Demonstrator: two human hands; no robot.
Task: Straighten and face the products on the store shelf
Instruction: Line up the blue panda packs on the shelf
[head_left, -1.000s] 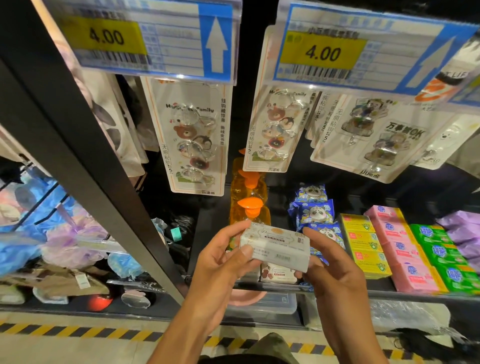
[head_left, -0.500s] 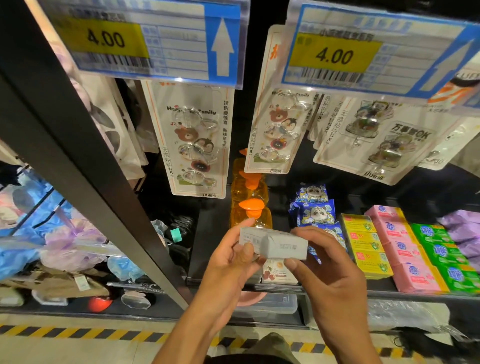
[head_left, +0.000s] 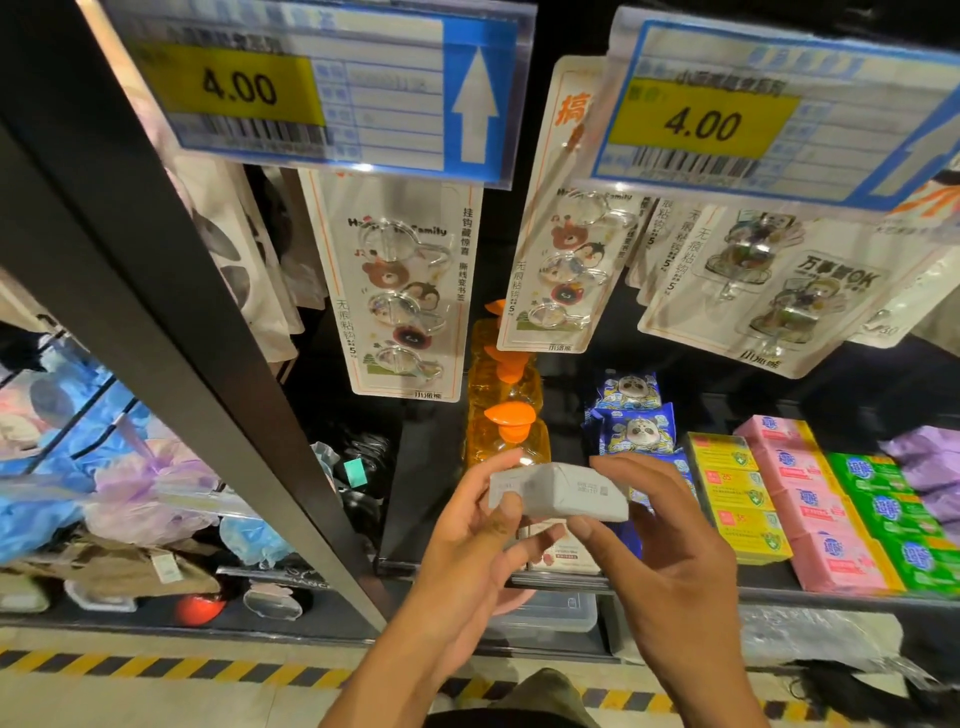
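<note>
A small white soap box (head_left: 563, 492) is held in front of the black shelf (head_left: 831, 595), its narrow printed side turned up. My left hand (head_left: 467, 551) grips its left end, thumb on the near face. My right hand (head_left: 660, 540) pinches the right end from below and behind. Just under the box, a similar white box (head_left: 563, 555) lies at the shelf's front edge. Behind it stand orange bottles (head_left: 506, 421) and blue panda packs (head_left: 636, 426). To the right lie rows of yellow (head_left: 740, 501), pink (head_left: 813, 504) and green (head_left: 891, 512) soap bars.
Carded hook packs (head_left: 402, 291) hang from pegs above, under two 4.00 price tags (head_left: 332, 88). A black upright post (head_left: 171, 312) slants on the left, with bath puffs (head_left: 78, 467) beyond it. Clear plastic boxes (head_left: 550, 610) sit on the lowest level above a striped floor line.
Both hands have rotated the white box, tipping its broad labelled face away so the narrow side now faces up. The box has dropped slightly closer to the shelf.
</note>
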